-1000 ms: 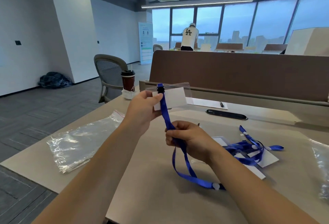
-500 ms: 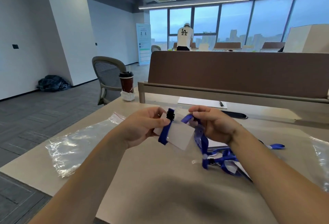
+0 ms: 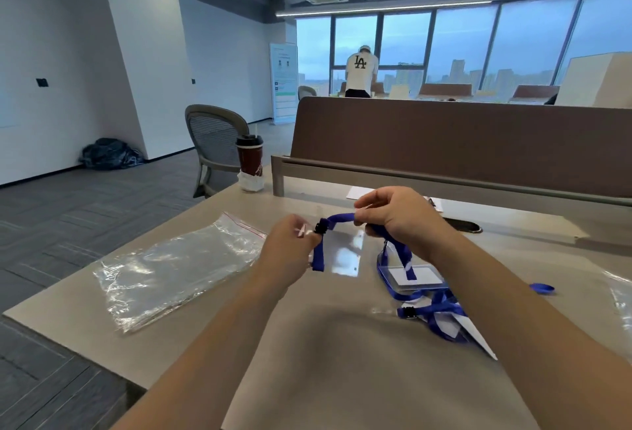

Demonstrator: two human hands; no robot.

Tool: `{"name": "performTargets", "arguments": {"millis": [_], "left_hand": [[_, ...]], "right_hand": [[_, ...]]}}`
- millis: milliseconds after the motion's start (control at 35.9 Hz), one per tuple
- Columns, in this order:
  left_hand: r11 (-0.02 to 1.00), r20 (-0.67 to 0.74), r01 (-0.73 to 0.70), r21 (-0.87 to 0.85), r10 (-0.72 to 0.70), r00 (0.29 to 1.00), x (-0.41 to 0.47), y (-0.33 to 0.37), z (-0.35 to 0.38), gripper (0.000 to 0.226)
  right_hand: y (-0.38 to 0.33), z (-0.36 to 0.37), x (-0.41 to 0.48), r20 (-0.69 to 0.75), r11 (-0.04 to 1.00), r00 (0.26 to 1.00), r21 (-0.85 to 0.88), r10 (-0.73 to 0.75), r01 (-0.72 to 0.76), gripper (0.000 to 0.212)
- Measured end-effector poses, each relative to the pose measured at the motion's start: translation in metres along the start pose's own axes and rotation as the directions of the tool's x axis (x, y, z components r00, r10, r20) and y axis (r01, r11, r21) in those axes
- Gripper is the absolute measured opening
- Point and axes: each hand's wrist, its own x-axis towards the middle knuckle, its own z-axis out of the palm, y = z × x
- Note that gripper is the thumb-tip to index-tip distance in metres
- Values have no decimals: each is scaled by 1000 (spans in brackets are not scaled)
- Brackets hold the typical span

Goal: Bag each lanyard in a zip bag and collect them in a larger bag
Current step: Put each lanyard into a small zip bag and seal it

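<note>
Holding one blue lanyard (image 3: 338, 218) just above a beige surface (image 3: 342, 368), a person works with both hands close together. The left hand (image 3: 290, 248) pinches the lanyard at its black clip (image 3: 320, 225), where the strap meets a clear badge holder (image 3: 343, 253) that hangs below the fingers. The right hand (image 3: 393, 221) is curled around the strap, with more strap hanging beneath it. To the left, a flat stack of clear zip bags (image 3: 178, 269) with red seal strips lies on the surface; none looks filled. To the right, partly hidden by the right forearm, sits a tangled pile of lanyards (image 3: 431, 306), loose and unbagged. A sliver of clear plastic (image 3: 620, 296) shows at the far right edge; whether it is the larger collecting bag cannot be told. Judging by this, the task is at an early point: the held lanyard is being gathered for bagging, nothing in view is bagged, and the pile is yet to be done.
</note>
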Motion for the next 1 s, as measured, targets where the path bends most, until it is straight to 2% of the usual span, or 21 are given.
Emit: {"name": "performTargets", "arguments": {"millis": [111, 195, 334, 390, 445, 501, 584, 640, 696, 779, 835, 1002], "left_hand": [[992, -171, 6, -122, -27, 985, 7, -2, 1, 8], [969, -232, 25, -245, -84, 969, 11, 0, -1, 17], [781, -91, 133, -611, -237, 967, 10, 3, -12, 26], [665, 25, 183, -724, -239, 971, 7, 4, -18, 26], [608, 153, 248, -754, -204, 967, 5, 5, -24, 27], [642, 288, 304, -704, -134, 948, 3, 5, -30, 30], [750, 463, 327, -575, -32, 886, -3, 2, -40, 33], [803, 536, 322, -501, -4, 844, -5, -1, -46, 34], [862, 582, 304, -406, -12, 813, -7, -2, -49, 32], [963, 594, 190, -192, -40, 803, -8, 0, -48, 27], [987, 569, 132, -89, -58, 820, -9, 1, -46, 26], [992, 477, 115, -52, -76, 876, -9, -1, -36, 28]], "right_hand": [[7, 20, -9, 35, 972, 994, 210, 100, -105, 13], [17, 36, -16, 136, 885, 971, 404, 194, -233, 12], [35, 49, -26, 364, 809, 899, 435, 245, -396, 17], [44, 48, -29, 447, 811, 864, 400, 234, -427, 20], [50, 42, -29, 493, 832, 842, 356, 218, -424, 21], [55, 33, -28, 515, 853, 834, 326, 200, -406, 20], [56, 19, -25, 570, 879, 810, 306, 138, -365, 19], [56, 12, -23, 612, 885, 784, 303, 104, -354, 20], [55, 7, -18, 617, 869, 779, 322, 109, -376, 10], [49, 2, -9, 559, 898, 817, 275, 140, -342, 13], [40, 1, -6, 503, 923, 854, 248, 137, -294, 13], [27, 12, -3, 325, 977, 938, 125, 122, -171, 11]]}}
